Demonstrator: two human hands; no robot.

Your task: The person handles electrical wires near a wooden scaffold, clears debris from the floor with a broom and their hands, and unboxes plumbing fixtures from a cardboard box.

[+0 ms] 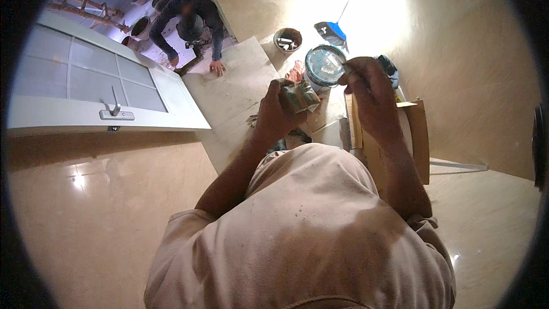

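Note:
My left hand (277,110) is closed around a small crinkled packet (301,98), greenish and brown with pale edges, held out in front of my body. To its right, my right hand (372,96) is raised with thumb and fingertips pinched together. Whatever lies between those fingertips is too small to make out. The two hands are apart. Just beyond them stands a bucket (325,64) with a dark teal rim and a smeared, whitish top.
A cardboard box (421,137) stands beside my right forearm. Farther off are a blue broom (331,32) and a small bucket (287,40) holding things. A white glazed door (91,80) stands at left. Beyond it, another person (194,14) bends low over pale slabs (240,74).

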